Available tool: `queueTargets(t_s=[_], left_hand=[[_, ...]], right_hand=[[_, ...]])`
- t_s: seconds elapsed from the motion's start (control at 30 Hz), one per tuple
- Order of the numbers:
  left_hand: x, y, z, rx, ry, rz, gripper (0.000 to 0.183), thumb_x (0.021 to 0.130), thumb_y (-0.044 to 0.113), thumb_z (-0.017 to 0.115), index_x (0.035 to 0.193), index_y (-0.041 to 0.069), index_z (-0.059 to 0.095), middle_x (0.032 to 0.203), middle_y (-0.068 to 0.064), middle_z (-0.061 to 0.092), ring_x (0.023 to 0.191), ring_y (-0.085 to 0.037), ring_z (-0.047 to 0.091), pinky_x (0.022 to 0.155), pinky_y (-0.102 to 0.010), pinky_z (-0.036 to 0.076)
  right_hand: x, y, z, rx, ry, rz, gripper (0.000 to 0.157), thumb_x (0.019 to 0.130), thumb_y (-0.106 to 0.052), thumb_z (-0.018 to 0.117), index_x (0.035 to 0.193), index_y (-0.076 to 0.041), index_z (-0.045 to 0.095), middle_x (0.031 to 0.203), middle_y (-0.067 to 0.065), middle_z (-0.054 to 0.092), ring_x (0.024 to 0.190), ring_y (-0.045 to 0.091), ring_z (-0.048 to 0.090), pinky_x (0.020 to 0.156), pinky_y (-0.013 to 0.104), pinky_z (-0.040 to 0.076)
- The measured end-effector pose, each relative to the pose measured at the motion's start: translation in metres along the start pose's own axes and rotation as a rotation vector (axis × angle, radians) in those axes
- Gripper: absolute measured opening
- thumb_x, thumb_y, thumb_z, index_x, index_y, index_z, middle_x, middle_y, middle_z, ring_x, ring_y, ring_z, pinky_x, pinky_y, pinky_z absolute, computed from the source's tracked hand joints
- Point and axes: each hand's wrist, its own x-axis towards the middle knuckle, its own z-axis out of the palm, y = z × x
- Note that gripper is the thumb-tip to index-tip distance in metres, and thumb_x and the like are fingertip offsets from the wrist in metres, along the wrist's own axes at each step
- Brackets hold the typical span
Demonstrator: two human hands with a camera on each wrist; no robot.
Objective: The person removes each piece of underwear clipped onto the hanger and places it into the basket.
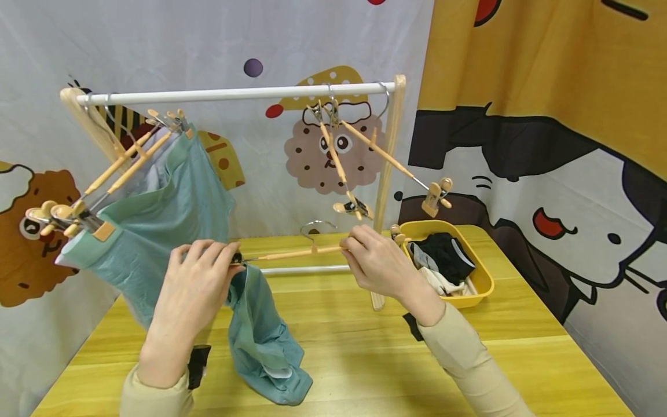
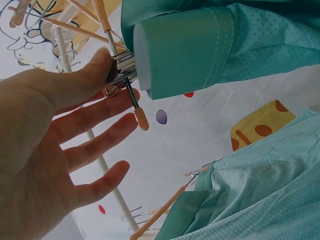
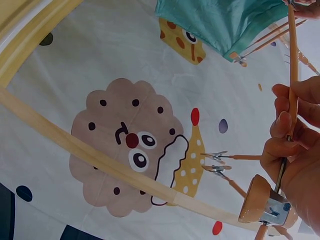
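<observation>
Gripping hanger (image 1: pixel 286 255) in both hands (image 1: pixel 194 284) (image 1: pixel 376 259), teal garment (image 1: pixel 266 341) hanging from clip (image 2: pixel 125 66)

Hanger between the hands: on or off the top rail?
Off: the hanger has its hook free, below the white top rail; the left hand pinches a clip, the right hand grips the bar.

Yellow basket (image 1: pixel 467 302) and rack (image 1: pixel 234 93) on wooden table (image 1: pixel 542 365)

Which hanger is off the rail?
The low front hanger, with a teal garment at its left end; the other hangers hook over the white rail.
</observation>
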Motion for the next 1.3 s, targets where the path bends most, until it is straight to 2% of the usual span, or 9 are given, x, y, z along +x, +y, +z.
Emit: queueTargets(t_s=[0.13,0.27,0.5,0.83,1.1,1.3], left_hand=[[0.0011,-0.0003,0.0013,-0.023,0.033,0.011,0.029,0.075,0.012,0.074,0.097,-0.004,0.064,0.083,-0.016,0.069,0.084,-0.035,0.061,0.073,-0.050,0.045],[0.0024,-0.0003,0.0015,-0.037,0.053,0.012,0.027,0.068,0.007,0.078,0.088,-0.003,0.062,0.076,-0.015,0.067,0.080,-0.034,0.061,0.073,-0.049,0.045],[0.0043,-0.0002,-0.0010,-0.058,0.046,0.012,0.025,0.064,0.003,0.078,0.079,0.000,0.058,0.068,-0.014,0.063,0.073,-0.033,0.059,0.074,-0.050,0.044],[0.0054,-0.0008,-0.0007,-0.124,0.070,0.039,0.022,0.063,-0.002,0.072,0.074,-0.001,0.053,0.063,-0.012,0.057,0.067,-0.031,0.056,0.073,-0.047,0.045],[0.0064,-0.0007,-0.0008,-0.139,0.078,0.044,0.019,0.063,-0.006,0.068,0.072,-0.001,0.051,0.062,-0.013,0.055,0.068,-0.032,0.056,0.073,-0.046,0.046],[0.0069,0.0001,-0.0037,-0.134,0.056,0.024,0.020,0.062,-0.010,0.065,0.073,-0.002,0.051,0.065,-0.015,0.057,0.072,-0.034,0.057,0.076,-0.047,0.047]], right_hand=[[-0.0006,0.0008,0.0009,0.002,0.013,-0.013,0.015,0.096,-0.008,0.050,0.087,-0.004,0.062,0.077,0.005,0.051,0.065,0.014,0.041,0.055,0.021,0.035],[0.0000,0.0003,0.0006,0.013,0.011,-0.018,0.010,0.092,-0.005,0.055,0.087,-0.004,0.063,0.077,0.005,0.051,0.066,0.014,0.041,0.055,0.021,0.036],[0.0010,-0.0002,-0.0012,0.012,0.018,-0.030,0.010,0.092,-0.005,0.055,0.087,-0.003,0.063,0.077,0.006,0.050,0.065,0.014,0.041,0.053,0.020,0.035],[0.0005,-0.0018,-0.0039,-0.018,0.036,-0.044,0.022,0.098,-0.012,0.047,0.087,-0.003,0.063,0.079,0.006,0.048,0.065,0.014,0.039,0.052,0.021,0.034],[0.0004,-0.0026,-0.0052,-0.022,0.036,-0.036,0.021,0.098,-0.013,0.047,0.088,-0.003,0.063,0.080,0.006,0.049,0.065,0.014,0.040,0.053,0.021,0.035],[0.0007,-0.0037,-0.0065,-0.023,0.033,-0.024,0.021,0.098,-0.013,0.048,0.086,-0.003,0.062,0.079,0.006,0.048,0.065,0.014,0.040,0.052,0.020,0.035]])
